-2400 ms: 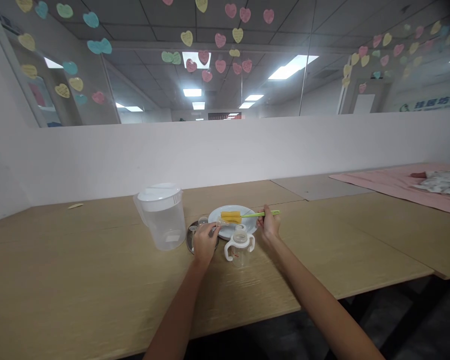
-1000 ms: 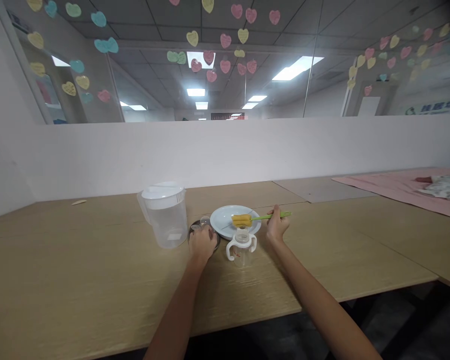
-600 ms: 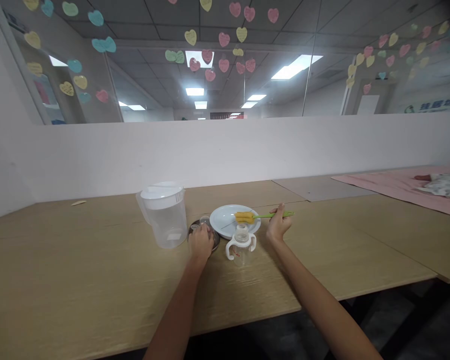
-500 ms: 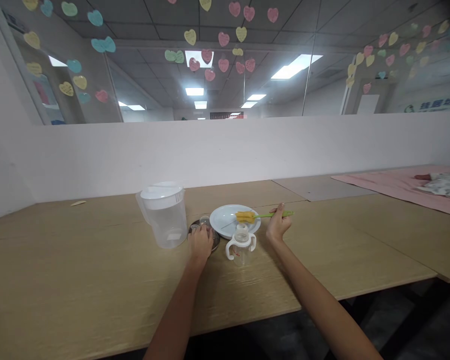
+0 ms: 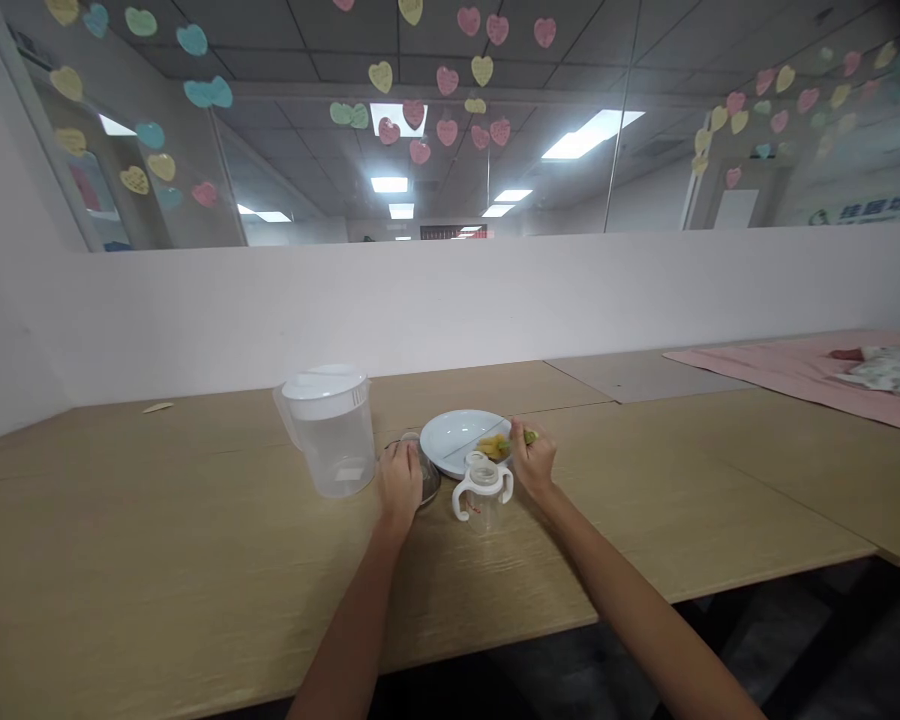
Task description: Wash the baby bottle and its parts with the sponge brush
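My right hand is closed round the green handle of a bottle brush. Its yellow sponge head lies low over the right side of a white plate. In front of the plate stands a clear baby bottle with two white handles and no cap on its mouth. My left hand is bent over a dark, see-through round dish, fingers curled down at its clear contents. What those fingers grip is hidden.
A clear pitcher with a white lid stands left of the dish. A thin pale piece lies at the far left. On the right, a pink cloth bears a white patterned bundle. A wall with windows rises behind the wooden table.
My right hand has moved left and turned, bringing the brush lower and nearer the bottle. My left hand has shifted slightly over the dish, its fingers more drawn together.
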